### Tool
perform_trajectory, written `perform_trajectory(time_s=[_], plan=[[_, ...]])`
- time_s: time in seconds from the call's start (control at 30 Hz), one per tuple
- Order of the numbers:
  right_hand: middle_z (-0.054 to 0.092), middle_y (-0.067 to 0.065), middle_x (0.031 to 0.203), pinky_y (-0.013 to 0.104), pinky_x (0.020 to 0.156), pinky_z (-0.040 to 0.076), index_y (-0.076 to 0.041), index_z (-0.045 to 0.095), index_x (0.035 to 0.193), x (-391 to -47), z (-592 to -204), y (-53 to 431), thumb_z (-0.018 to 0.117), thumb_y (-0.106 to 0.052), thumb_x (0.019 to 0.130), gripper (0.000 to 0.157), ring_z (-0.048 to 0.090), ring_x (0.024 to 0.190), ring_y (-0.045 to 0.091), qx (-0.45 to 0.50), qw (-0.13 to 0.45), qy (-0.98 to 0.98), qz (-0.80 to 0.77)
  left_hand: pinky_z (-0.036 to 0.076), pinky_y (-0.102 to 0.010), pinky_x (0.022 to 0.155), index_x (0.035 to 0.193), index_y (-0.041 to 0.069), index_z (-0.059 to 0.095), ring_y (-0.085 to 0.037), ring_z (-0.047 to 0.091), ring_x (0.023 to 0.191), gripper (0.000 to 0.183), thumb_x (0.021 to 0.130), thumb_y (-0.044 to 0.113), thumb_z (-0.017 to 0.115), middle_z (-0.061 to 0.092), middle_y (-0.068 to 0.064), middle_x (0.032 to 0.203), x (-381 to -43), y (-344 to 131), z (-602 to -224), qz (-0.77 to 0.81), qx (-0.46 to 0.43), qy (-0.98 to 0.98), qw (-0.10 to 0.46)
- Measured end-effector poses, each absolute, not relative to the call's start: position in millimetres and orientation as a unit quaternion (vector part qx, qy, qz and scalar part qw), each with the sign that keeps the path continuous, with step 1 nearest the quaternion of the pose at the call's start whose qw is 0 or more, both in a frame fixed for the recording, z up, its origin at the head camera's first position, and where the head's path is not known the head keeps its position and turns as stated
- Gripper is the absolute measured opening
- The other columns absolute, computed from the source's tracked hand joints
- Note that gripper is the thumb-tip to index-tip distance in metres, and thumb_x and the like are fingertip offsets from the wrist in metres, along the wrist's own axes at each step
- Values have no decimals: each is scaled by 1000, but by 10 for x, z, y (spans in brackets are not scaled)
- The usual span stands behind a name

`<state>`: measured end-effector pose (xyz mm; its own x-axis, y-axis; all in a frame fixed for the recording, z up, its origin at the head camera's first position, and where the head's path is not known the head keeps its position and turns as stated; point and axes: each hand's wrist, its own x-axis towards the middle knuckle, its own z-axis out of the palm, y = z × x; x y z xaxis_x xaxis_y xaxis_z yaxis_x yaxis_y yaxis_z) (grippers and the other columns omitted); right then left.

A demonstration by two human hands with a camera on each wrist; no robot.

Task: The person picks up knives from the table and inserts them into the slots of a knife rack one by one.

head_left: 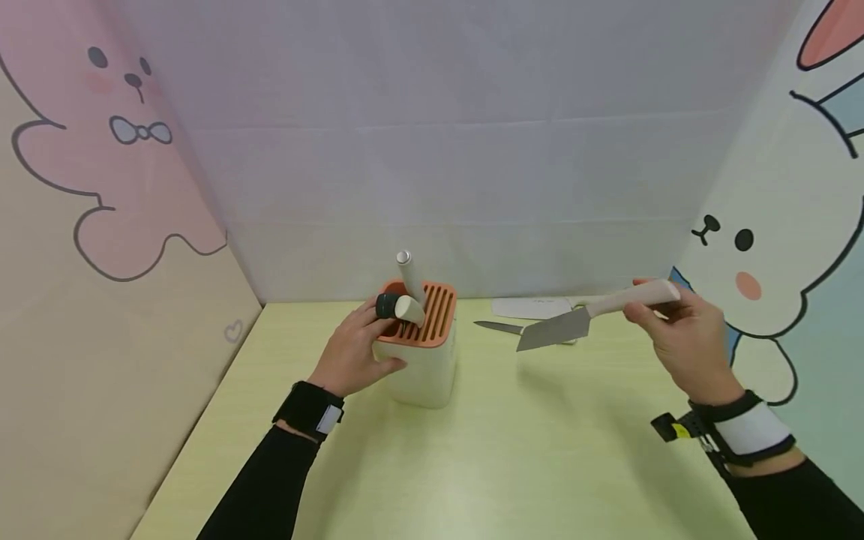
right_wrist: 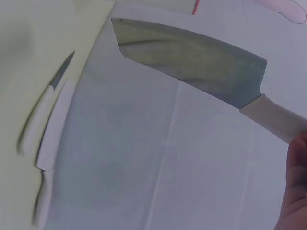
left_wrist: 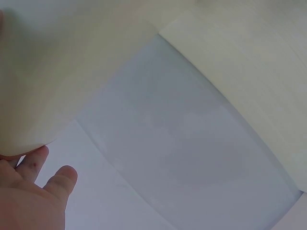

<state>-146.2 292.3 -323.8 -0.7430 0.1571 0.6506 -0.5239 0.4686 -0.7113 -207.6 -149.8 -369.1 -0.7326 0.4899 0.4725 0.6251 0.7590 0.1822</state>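
Observation:
My left hand [head_left: 358,349] holds the left side of a cream knife block [head_left: 421,375] with an orange slotted top [head_left: 439,311], its thumb along the front. A white handle with a silvery end [head_left: 405,261] sticks up from the block. In front of that show a black handle end [head_left: 387,305] and a white one [head_left: 410,310]. To the right, my right hand [head_left: 688,345] grips the pale handle of a cleaver [head_left: 556,330], raised above the table with its blade pointing left. In the right wrist view the broad blade [right_wrist: 192,60] shows whole; most of the hand is cut off.
On the table [head_left: 486,465], under the cleaver, lie a small knife [head_left: 498,327] with a pale handle and a white-bladed knife [head_left: 533,307] near the back edge. A pale curtain-like wall [head_left: 459,172] rises behind, with cartoon-printed panels on both sides.

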Motion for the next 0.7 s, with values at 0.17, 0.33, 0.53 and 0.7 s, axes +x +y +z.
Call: perform_trajectory(time_s=[0.17,0.33,0.53,0.7], plan=[[69,-8,93,8,67,50,-3,68,107,-1541,-2832,2764,70,7,73,36,65,83,4,170,397,-779,454,32,-49,107,127,15,57,-24,28,135,73,63,42,80,52,-4,134,-2084,-1496,-3706,-168,-303,-916,202],[70,4,93,8,70,50,-1,69,101,-1616,-2430,2506,75,3,70,31,65,86,4,233,454,-765,394,32,-50,107,127,16,57,-23,27,136,73,63,42,80,52,-4,134,-2094,-1493,-3720,-170,-300,-917,199],[70,10,87,12,70,52,3,68,96,-1663,-2071,2119,77,0,68,30,65,80,6,306,473,-739,370,32,-50,107,126,14,58,-24,27,136,72,63,42,80,51,-4,134,-2096,-1495,-3724,-167,-297,-919,200],[70,7,81,18,66,55,5,66,97,-1710,-1890,1786,78,-3,67,33,65,75,7,368,486,-719,332,32,-50,106,125,14,58,-25,27,136,71,63,42,80,51,-5,135,-2097,-1492,-3724,-168,-295,-920,198]])
